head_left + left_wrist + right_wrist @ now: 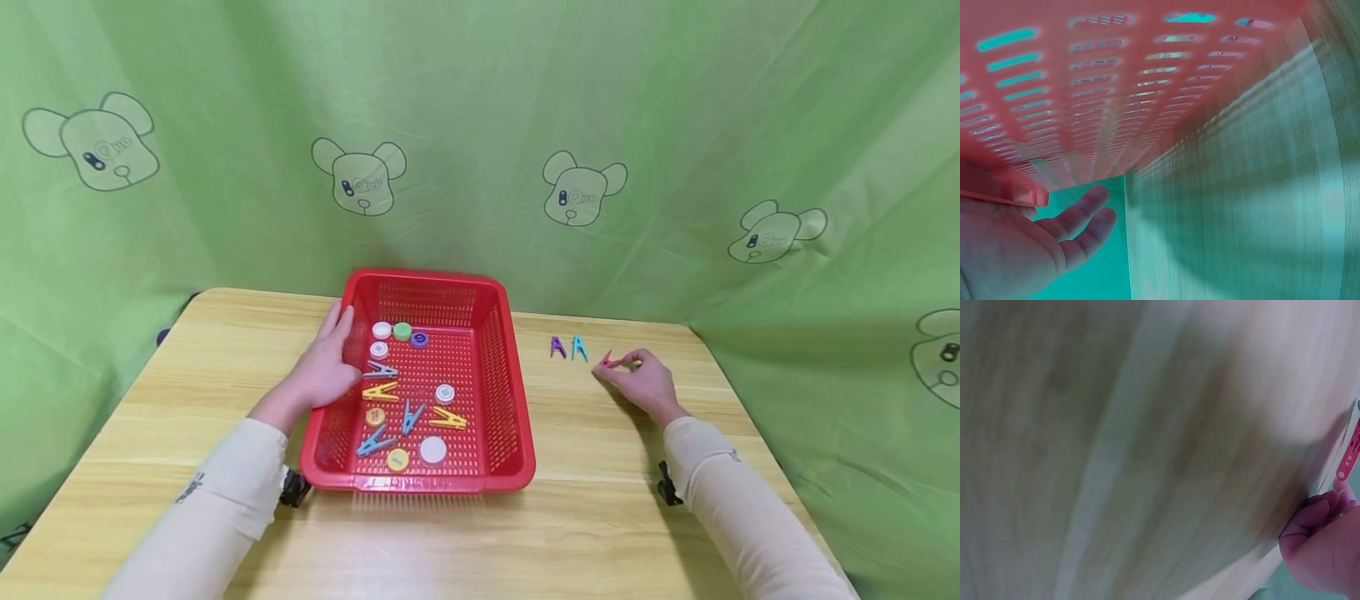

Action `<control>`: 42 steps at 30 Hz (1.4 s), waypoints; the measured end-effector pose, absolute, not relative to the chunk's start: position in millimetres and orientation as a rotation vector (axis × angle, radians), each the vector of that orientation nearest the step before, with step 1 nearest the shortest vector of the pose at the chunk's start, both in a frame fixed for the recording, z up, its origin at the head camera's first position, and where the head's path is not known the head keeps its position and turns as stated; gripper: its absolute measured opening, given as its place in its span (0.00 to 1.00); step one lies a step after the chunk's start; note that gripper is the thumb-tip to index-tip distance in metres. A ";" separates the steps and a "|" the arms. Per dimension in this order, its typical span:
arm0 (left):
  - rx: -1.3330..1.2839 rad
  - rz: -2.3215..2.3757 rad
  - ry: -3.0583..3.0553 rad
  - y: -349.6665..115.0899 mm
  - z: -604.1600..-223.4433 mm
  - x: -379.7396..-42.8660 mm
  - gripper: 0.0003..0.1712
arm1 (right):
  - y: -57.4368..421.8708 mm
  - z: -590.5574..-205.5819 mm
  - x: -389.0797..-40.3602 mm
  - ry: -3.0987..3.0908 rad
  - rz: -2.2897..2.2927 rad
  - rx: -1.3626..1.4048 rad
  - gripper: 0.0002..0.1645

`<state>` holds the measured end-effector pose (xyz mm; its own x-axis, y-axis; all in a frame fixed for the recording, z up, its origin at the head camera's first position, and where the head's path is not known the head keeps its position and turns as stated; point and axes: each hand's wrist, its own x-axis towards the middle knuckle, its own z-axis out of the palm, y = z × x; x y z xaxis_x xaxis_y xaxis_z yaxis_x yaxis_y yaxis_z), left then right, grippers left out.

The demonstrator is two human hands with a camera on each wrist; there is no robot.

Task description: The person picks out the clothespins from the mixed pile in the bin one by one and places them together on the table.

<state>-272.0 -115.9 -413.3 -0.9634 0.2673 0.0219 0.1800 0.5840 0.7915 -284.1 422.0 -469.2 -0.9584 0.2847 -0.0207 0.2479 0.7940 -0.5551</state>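
Note:
A red plastic basket [519,400] stands on the table, with clothespins and round bottle caps on its floor. At its left rim my left hand [324,367] holds on, thumb over the inner side and the other fingers outside; the left wrist view shows two of these fingers [1088,234] beside the slotted wall. To the right of the basket my right hand [643,383] pinches a pink-red clothespin [609,362] close over the table. Just left of it lie a blue clothespin [579,348] and a purple clothespin [557,347].
In the basket are yellow clothespins [447,418], blue ones [411,417], a grey one [380,371], and white [432,450], yellow [397,459], green [402,332] and purple [419,339] caps. A green curtain [465,100] hangs behind the wooden table [570,533].

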 end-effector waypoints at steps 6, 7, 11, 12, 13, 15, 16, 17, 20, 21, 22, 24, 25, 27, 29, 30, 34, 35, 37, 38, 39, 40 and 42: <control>0.370 1.338 2.701 -115.6 -412.8 -270.7 0.58 | 419.1 -471.4 -284.1 -2.930 0.825 -0.457 0.45; 0.367 1.342 2.698 -115.4 -412.6 -270.4 0.58 | 418.1 -470.9 -283.8 -2.934 0.814 -0.459 0.45; 0.363 1.347 2.692 -115.1 -412.9 -270.9 0.58 | 415.2 -468.0 -282.9 -2.956 0.799 -0.469 0.46; 0.363 1.342 2.696 -115.1 -413.0 -271.3 0.58 | 415.0 -467.0 -282.9 -2.958 0.815 -0.471 0.46; 0.364 1.337 2.699 -115.1 -412.9 -271.5 0.58 | 415.0 -465.9 -283.2 -2.960 0.832 -0.469 0.48; 0.364 1.334 2.699 -115.3 -412.8 -271.6 0.58 | 416.0 -463.9 -284.7 -2.969 0.877 -0.453 0.50; 0.364 1.334 2.697 -115.2 -412.5 -271.3 0.58 | 417.2 -463.3 -286.1 -2.978 0.899 -0.429 0.52; 0.361 1.333 2.695 -115.3 -412.3 -271.4 0.58 | 419.1 -462.9 -288.0 -2.989 0.921 -0.400 0.54; 0.364 1.324 2.701 -115.6 -411.8 -271.4 0.58 | 425.5 -463.2 -294.9 -3.035 0.949 -0.262 0.58; 0.364 1.322 2.702 -115.7 -411.7 -271.7 0.58 | 427.7 -463.2 -297.1 -3.051 0.957 -0.216 0.58; 0.365 1.321 2.703 -115.7 -411.7 -271.8 0.58 | 429.9 -463.4 -299.0 -3.064 0.964 -0.171 0.58; 0.369 1.316 2.707 -115.6 -411.8 -271.6 0.58 | 432.7 -463.7 -301.6 -3.085 0.975 -0.123 0.56; 0.369 1.314 2.707 -115.5 -412.0 -271.5 0.58 | 433.2 -463.6 -302.0 -3.095 0.981 -0.114 0.54; 0.370 1.320 2.698 -115.1 -412.2 -270.6 0.58 | 434.0 -464.0 -302.2 -3.107 0.984 -0.110 0.52; 0.373 1.324 2.695 -114.5 -411.9 -269.9 0.58 | 435.4 -464.4 -301.3 -3.110 0.975 -0.129 0.49; 0.375 1.325 2.695 -114.3 -411.9 -269.9 0.58 | 435.8 -464.5 -300.4 -3.110 0.968 -0.132 0.48; 0.375 1.329 2.698 -113.9 -412.4 -270.5 0.58 | 441.0 -466.0 -297.0 -3.097 0.959 -0.165 0.46; 0.372 1.327 2.699 -113.9 -412.5 -270.6 0.58 | 442.2 -466.3 -295.6 -3.093 0.953 -0.166 0.45; 0.374 1.325 2.701 -114.1 -412.9 -270.7 0.58 | 444.0 -467.1 -292.4 -3.084 0.942 -0.181 0.44; 0.375 1.326 2.700 -114.1 -412.7 -270.8 0.58 | 444.4 -467.3 -290.6 -3.081 0.935 -0.187 0.43; 0.374 1.325 2.702 -114.2 -412.5 -270.9 0.58 | 444.6 -467.8 -288.8 -3.077 0.930 -0.196 0.42; 0.375 1.323 2.703 -114.3 -412.4 -270.8 0.58 | 444.8 -468.3 -287.1 -3.074 0.925 -0.200 0.41; 0.384 1.316 2.710 -115.0 -412.4 -271.1 0.58 | 444.4 -469.0 -284.0 -3.064 0.925 -0.223 0.38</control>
<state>-271.1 -115.0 -412.4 -0.9628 0.2699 0.0162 0.1797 0.5938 0.7843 -284.0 444.4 -469.0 -0.9882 0.1133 -0.1035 0.1516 0.8244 -0.5453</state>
